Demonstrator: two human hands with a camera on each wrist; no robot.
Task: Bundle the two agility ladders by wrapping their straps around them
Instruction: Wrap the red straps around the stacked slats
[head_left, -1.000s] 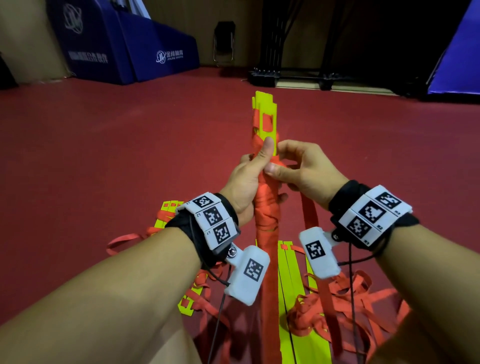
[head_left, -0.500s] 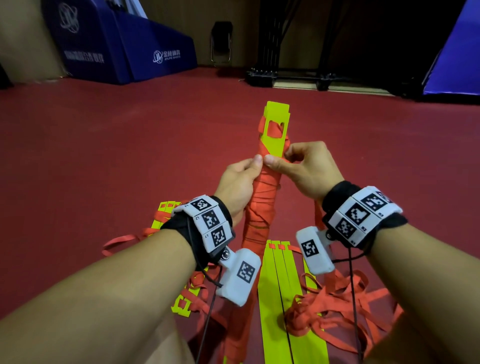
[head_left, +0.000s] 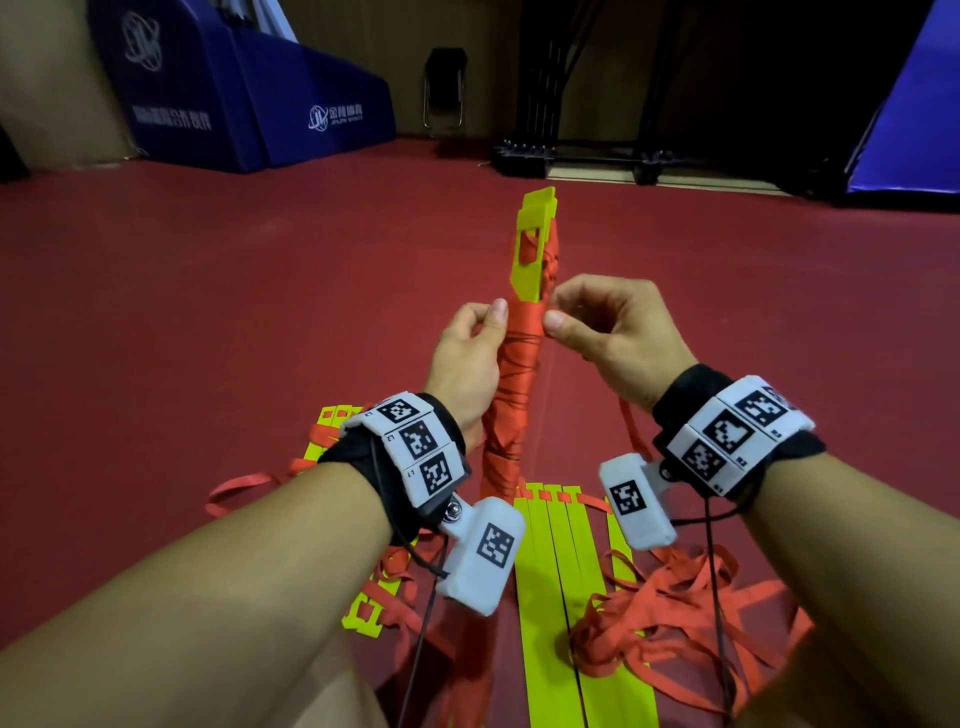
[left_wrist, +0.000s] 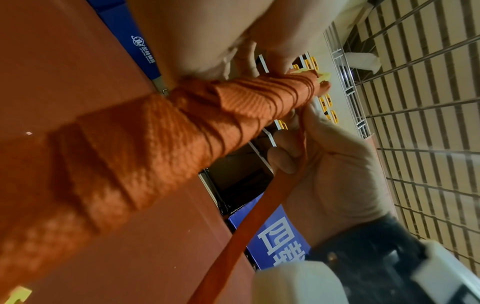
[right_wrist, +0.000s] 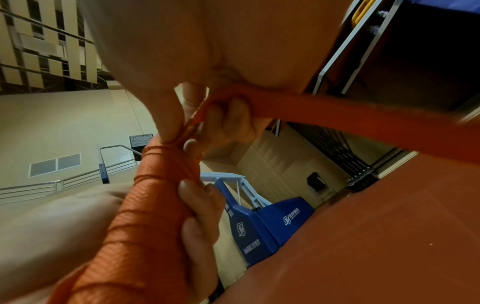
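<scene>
Evidently the wrapped ladder bundle (head_left: 517, 374) stands near upright at the centre of the head view, its yellow rung ends (head_left: 535, 244) poking out above; the left hand (head_left: 467, 364) is curled round its orange-bound shaft, thumb up along the side; the right hand (head_left: 618, 338) pinches the free strap (left_wrist: 259, 209) just beside the top of the winding. The rungs look stiff and light, the webbing soft, flat and likely to slacken; best held taut close to the last turn. A second ladder (head_left: 566, 587) lies loose on the red floor (head_left: 208, 312) at lower centre.
</scene>
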